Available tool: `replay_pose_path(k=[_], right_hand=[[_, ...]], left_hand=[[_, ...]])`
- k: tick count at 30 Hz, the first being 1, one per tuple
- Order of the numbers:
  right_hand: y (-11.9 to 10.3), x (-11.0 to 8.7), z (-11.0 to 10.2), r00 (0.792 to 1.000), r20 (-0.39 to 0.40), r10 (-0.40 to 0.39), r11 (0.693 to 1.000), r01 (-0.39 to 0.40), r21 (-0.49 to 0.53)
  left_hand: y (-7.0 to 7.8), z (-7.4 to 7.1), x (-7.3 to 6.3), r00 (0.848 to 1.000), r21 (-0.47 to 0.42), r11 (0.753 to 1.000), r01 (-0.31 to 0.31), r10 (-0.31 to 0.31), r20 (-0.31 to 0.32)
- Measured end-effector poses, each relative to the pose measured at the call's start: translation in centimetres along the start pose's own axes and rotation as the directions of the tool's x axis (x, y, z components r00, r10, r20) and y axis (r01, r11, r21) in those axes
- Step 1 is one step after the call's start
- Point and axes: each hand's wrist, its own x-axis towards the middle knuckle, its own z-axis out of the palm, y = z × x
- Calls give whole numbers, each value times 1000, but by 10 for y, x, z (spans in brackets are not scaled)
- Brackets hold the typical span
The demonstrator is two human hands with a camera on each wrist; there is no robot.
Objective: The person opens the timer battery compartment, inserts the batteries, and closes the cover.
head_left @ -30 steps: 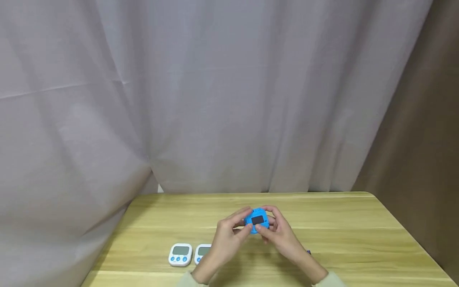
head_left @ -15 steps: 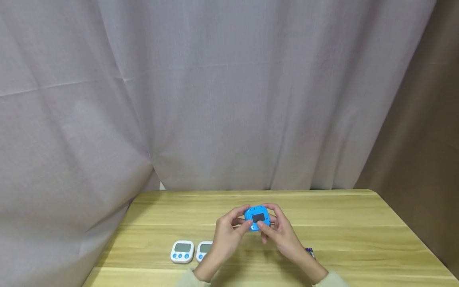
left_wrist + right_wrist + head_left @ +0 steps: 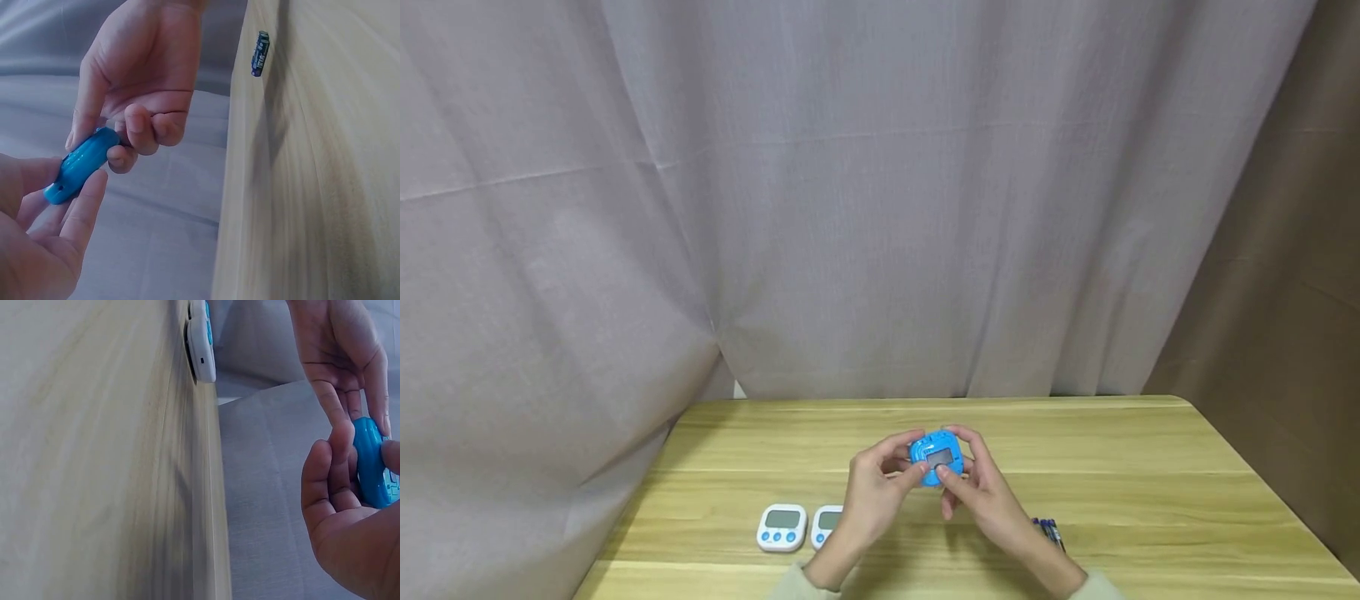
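Both hands hold a small blue digital timer (image 3: pixel 936 442) with rounded corners, raised above the table; its little display faces up toward the head camera. My left hand (image 3: pixel 874 490) pinches its left side, thumb on the front and fingers at the top edge and behind. On the opposite side my right hand (image 3: pixel 988 496) grips it, the thumb (image 3: pixel 952 477) lying just below the display. Seen edge-on in the left wrist view, the blue timer (image 3: pixel 81 164) sits between both hands' fingertips. The right wrist view shows its rounded side (image 3: pixel 369 459), partly covered by fingers.
Two white timers with blue buttons lie left of the hands: one in full view (image 3: pixel 782 528), the other (image 3: pixel 828 520) partly behind the left forearm. Several batteries (image 3: pixel 1055 533) lie by the right forearm on the wooden table (image 3: pixel 1150 492). A grey curtain (image 3: pixel 880 208) hangs behind.
The blue timer has tilted slightly in the hands, and its display looks greyer than the near-black of before. The lower right fingers have dropped a little. More of the batteries shows beside the right forearm.
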Motion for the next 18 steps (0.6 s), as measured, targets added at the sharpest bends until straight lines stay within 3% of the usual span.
replay_pose_path(k=[7,18], right_hand=[[0,-1,2,999,30,-25,999,24,31],[-1,0,2,1000,-10,-6,1000,6,-5]], left_hand=[[-2,0,0,999,-38,999,30,-28,35],[-4,3,0,999,-41,999,22,-21,39]])
